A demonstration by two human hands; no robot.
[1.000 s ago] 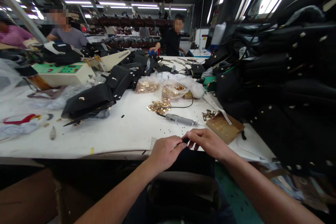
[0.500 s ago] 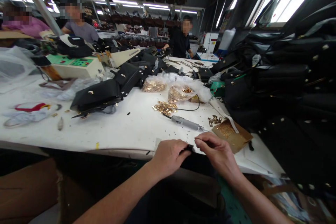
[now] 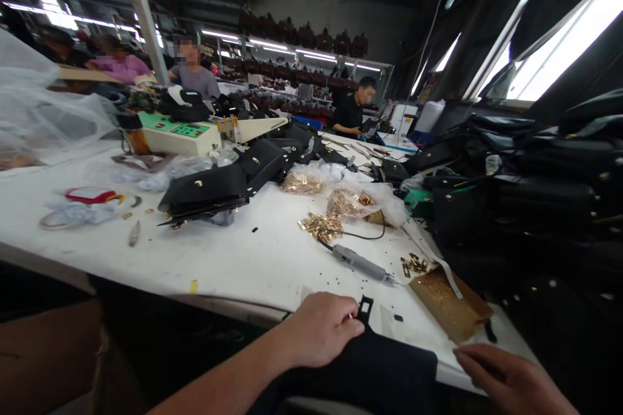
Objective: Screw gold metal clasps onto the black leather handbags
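In the head view, the left hand (image 3: 331, 331) is clamped on a black flap (image 3: 394, 363) at the near edge of the white table (image 3: 228, 266), thumb and bent fingers pinching it close to its tab (image 3: 365, 323). The flap is matte and very dark, almost navy where the light catches it, with a smooth, broad face and a rounded corner toward the right. Its lower part runs out of the picture. The tab sticks up past the fingertips, narrow and straight-sided, with a rectangular hole cut through it where the white table shows.

The right hand (image 3: 506, 373) is off to the right, well apart from the flap and near a cardboard box (image 3: 479, 308). Its fingers are curled with their tips close together; whether they grip anything cannot be told. Small gold bits (image 3: 435, 288) lie in the box, with dark metal frames (image 3: 413, 266) just beside it.

Beyond the tab, a grey hand tool (image 3: 360, 263) lies on the table, its metal tip pointing toward the box. Its black cord runs by a heap of gold clasps (image 3: 318, 227). A small black rectangle (image 3: 398, 318) lies right of the tab.
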